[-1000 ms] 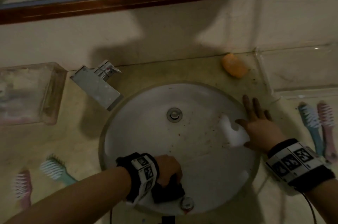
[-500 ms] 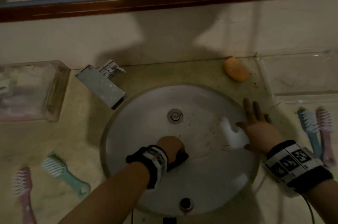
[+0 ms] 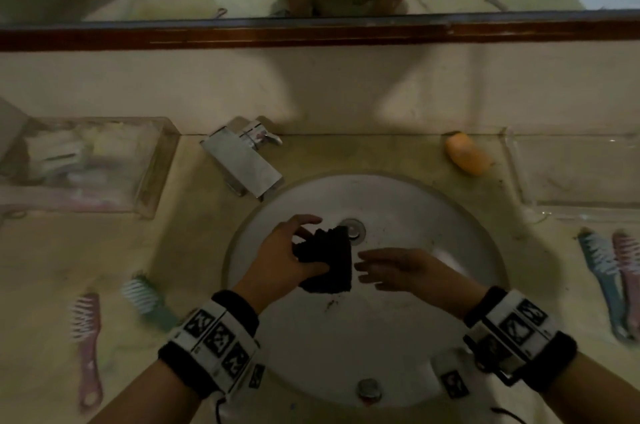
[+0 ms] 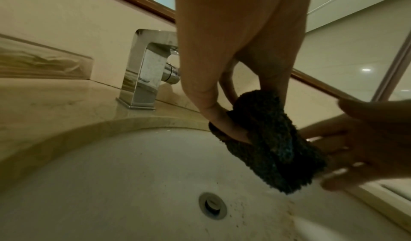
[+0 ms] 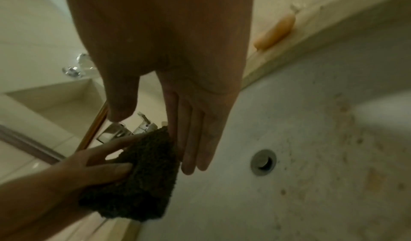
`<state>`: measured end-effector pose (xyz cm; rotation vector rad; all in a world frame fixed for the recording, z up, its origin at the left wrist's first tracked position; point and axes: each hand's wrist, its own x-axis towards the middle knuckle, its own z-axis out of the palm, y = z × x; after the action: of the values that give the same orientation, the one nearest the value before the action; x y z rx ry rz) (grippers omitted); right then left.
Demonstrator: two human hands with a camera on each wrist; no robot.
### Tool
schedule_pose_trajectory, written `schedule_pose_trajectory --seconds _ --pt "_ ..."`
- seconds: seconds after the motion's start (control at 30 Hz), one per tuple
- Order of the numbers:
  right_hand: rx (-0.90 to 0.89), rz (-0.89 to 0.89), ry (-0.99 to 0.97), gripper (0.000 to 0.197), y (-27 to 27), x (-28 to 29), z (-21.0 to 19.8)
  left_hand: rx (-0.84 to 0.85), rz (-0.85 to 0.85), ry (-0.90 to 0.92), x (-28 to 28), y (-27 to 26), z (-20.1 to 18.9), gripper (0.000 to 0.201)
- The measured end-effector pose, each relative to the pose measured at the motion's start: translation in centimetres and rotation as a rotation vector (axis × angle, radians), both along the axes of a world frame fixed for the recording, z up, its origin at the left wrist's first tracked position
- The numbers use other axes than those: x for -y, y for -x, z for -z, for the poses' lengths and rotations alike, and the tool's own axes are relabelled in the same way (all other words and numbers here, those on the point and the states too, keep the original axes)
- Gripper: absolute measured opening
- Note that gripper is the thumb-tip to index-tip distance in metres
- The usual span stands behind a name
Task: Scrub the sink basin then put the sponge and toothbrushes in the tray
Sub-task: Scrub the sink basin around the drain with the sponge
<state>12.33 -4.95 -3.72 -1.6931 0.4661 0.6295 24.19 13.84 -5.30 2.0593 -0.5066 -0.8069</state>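
My left hand (image 3: 301, 247) pinches a dark scrubbing sponge (image 3: 327, 262) between thumb and fingers, holding it above the white sink basin (image 3: 398, 337) near the drain (image 3: 353, 228). In the left wrist view the thumb (image 4: 222, 121) presses into the sponge (image 4: 273, 142). My right hand (image 3: 367, 267) has straight fingers at the sponge's right edge; I cannot tell whether they touch it. The right wrist view shows those fingers (image 5: 195, 139) beside the sponge (image 5: 142, 174). A pink toothbrush (image 3: 85, 337) and a green one (image 3: 145, 302) lie left of the basin. A blue one (image 3: 602, 271) and a pink one (image 3: 627, 267) lie to the right.
A clear tray (image 3: 575, 170) sits at the back right of the counter. A clear box (image 3: 79, 164) with items inside stands at the back left. A chrome faucet (image 3: 242, 164) overhangs the basin's back left rim. An orange soap bar (image 3: 467, 153) lies behind the basin.
My left hand has lifted the sponge off the basin floor and brought it up toward the drain. My right hand has left the basin's right rim and moved left to the sponge.
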Motion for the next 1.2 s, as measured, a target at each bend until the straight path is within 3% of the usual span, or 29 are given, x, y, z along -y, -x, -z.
schedule_pose_trajectory --seconds 0.1,0.33,0.47,0.53,0.6,0.7,0.8,0.87,1.03,1.2 --pt "0.013 0.112 -0.054 0.033 -0.7 -1.4 -0.2 0.061 0.009 0.018 -0.8 1.4 -0.1 0.056" --pt "-0.069 0.211 -0.164 0.046 -0.5 -4.0 1.0 0.145 0.058 0.088 -2.0 4.0 0.2 0.056" --pt "-0.074 0.317 -0.127 0.04 -0.6 -4.4 1.8 0.014 0.155 0.128 -3.5 4.1 0.0 0.06" --pt "-0.026 0.186 0.136 0.043 -0.9 -3.8 2.1 0.076 0.216 0.006 -5.0 2.8 0.3 0.066" --pt "-0.011 -0.028 0.432 0.049 -1.2 -3.1 2.5 0.258 0.277 -0.268 -6.8 0.7 1.0 0.09" --pt "-0.115 -0.362 0.636 0.055 -1.4 -3.6 3.5 0.355 0.356 -0.616 -9.4 -2.0 1.9 0.123" --pt "-0.211 -0.682 0.636 0.067 -1.6 -5.4 5.3 0.347 0.409 -0.765 -10.5 -3.4 2.9 0.133" --pt "-0.225 -0.796 0.595 0.067 -1.9 -6.7 6.1 0.328 0.412 -0.808 -10.8 -3.9 3.1 0.136" --pt "-0.111 -0.796 0.447 0.053 -2.4 -8.3 6.9 0.28 0.432 -0.855 -10.7 -5.2 3.2 0.142" --pt "-0.035 -1.009 0.397 0.052 -0.9 -9.7 7.6 0.25 0.507 -0.918 -10.5 -5.8 2.5 0.144"
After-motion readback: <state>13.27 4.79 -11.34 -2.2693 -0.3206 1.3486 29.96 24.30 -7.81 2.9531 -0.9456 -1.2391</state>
